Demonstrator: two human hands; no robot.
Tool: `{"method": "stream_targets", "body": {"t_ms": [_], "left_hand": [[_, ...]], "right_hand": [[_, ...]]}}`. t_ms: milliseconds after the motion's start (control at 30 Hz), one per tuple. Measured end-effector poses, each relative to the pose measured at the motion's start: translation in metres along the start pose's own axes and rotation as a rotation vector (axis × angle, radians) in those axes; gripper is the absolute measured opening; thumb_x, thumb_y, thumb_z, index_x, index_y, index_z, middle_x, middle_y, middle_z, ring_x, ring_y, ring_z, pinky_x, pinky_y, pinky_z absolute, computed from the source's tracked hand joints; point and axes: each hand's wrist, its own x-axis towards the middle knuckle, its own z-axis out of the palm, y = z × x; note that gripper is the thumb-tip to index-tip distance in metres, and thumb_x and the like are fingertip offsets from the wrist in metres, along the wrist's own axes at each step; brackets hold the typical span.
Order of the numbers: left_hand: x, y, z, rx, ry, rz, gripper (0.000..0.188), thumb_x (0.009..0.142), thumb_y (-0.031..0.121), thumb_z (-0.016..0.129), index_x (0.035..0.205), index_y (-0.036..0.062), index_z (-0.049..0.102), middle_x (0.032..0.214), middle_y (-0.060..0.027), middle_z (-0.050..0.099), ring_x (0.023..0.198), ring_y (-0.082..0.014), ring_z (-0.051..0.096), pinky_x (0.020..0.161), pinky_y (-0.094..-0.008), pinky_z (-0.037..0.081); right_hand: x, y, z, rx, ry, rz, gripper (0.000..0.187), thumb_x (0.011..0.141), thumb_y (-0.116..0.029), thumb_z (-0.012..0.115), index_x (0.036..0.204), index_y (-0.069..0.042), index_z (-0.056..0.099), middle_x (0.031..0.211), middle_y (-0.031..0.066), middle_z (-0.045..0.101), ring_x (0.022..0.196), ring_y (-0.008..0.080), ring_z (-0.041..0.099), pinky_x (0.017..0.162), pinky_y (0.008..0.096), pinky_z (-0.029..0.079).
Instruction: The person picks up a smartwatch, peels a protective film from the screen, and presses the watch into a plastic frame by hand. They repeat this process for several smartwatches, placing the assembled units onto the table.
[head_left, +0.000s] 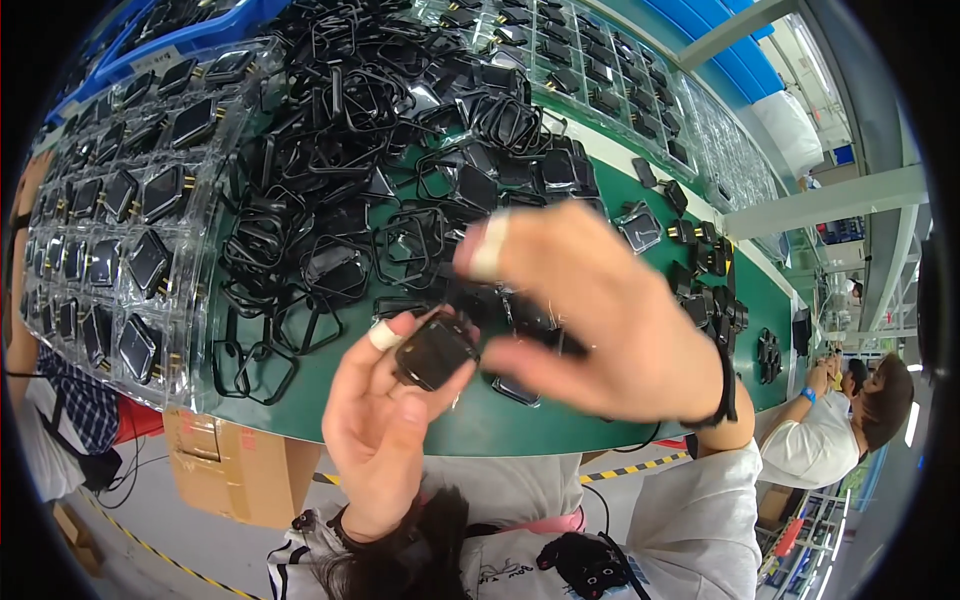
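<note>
My left hand [372, 430] holds a small black rectangular device with a glossy face [437, 352], gripped at its edges above the table's near side. White tape wraps one of that hand's fingertips. To the right of the device, my right hand [625, 315] is raised, blurred by motion, its thumb and taped finger spread apart and nothing visible between them. Beneath and beyond both hands lie more black devices [477, 188]. A tangled heap of thin black frames [345, 110] covers much of the green table [460, 430].
Clear plastic trays [205, 240] of black devices stand at the left, with more trays [610, 75] along the back. Small black plug-like parts with gold-coloured ends [695, 232] lie at the right. A cardboard box [235, 475] sits below the table; another person [815, 440] works at far right.
</note>
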Motion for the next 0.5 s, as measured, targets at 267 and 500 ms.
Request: {"method": "stream_targets", "body": {"t_ms": [267,500], "left_hand": [[-0.018,-0.004,-0.008,0.083,-0.139,-0.006,0.041,0.084,-0.006,0.057,0.122,-0.0098,0.043,0.118,-0.0222,0.055,0.107,-0.0262,0.058,0.09,-0.0382,0.049],[-0.031,0.012,-0.041,0.367,-0.372,-0.024,0.035,0.084,0.0,0.062,0.117,-0.0051,0.051,0.107,-0.0217,0.061,0.097,-0.0289,0.062,0.082,-0.0375,0.053]], "right_hand": [[-0.013,-0.016,0.009,0.347,-0.116,0.082,0.04,0.072,-0.013,0.075,0.106,0.001,0.06,0.096,0.0124,0.055,0.089,0.023,0.057,0.068,0.032,0.048],[-0.021,-0.012,0.022,0.758,-0.173,0.208,0.028,0.073,-0.006,0.072,0.098,0.002,0.061,0.097,0.0137,0.055,0.077,0.0244,0.061,0.064,0.0321,0.05]]}}
